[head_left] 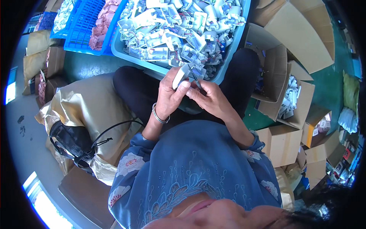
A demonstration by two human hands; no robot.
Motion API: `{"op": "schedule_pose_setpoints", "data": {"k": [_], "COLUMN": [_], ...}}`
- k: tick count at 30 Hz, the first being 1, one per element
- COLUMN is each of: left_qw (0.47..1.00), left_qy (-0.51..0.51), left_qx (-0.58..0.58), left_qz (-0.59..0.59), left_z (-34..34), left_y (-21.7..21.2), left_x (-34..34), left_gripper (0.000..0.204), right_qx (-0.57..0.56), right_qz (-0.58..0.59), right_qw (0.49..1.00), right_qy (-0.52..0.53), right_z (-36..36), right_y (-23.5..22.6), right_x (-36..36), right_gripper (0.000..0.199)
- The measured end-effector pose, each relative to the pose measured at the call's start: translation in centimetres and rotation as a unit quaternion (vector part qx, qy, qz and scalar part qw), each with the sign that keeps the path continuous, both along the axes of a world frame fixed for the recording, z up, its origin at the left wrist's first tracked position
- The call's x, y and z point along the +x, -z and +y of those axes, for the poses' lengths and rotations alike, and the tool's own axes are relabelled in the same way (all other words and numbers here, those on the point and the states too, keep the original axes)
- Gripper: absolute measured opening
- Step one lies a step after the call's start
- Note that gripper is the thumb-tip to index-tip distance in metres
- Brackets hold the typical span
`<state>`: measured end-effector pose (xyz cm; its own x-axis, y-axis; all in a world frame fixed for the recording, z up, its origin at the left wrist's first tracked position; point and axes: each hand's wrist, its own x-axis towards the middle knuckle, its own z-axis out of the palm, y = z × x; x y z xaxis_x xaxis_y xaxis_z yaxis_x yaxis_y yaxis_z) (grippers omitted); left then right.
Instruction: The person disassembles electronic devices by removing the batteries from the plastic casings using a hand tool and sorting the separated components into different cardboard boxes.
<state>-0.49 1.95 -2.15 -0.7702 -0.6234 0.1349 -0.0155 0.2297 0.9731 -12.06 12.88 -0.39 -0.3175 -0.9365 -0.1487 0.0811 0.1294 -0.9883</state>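
Note:
Above my lap, my left hand (169, 93) grips a small white plastic casing (180, 76) between thumb and fingers. My right hand (213, 100) is closed around a thin dark tool (196, 80) with narrow tips; whether it is tweezers or small scissors cannot be made out. The tips lie against or just beside the casing, and both hands nearly meet there. Just beyond them stands a light blue tub (246, 8), heaped with white plastic casings (187, 34), some with thin coloured wires. Its near edge rests by my crossed legs.
Blue baskets (78, 38) with pink parts (105, 23) stand at the far left. A gold-coloured sack (91, 95) and a black bag (72, 139) are at my left. Open cardboard boxes (280, 74) crowd the right side, one holding white parts (291, 95).

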Motion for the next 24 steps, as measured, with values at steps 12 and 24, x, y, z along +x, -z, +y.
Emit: {"op": "schedule_pose_setpoints", "data": {"k": [12, 24], "left_qw": [0.916, 0.767], "left_qy": [0.083, 0.013], "left_qx": [0.388, 0.591], "left_qz": [0.051, 0.249], "left_z": [0.3, -5.3], "left_y": [-1.8, 0.3], "left_x": [0.5, 4.5], "left_gripper": [0.034, 0.058], "right_qx": [0.061, -0.025], "right_qz": [-0.265, -0.307], "right_qw": [0.955, 0.951], "right_qy": [-0.116, 0.039], "right_z": [1.7, 8.3], "right_y": [-0.5, 0.4], "right_x": [-0.5, -6.2], "right_gripper": [0.035, 0.027]}}
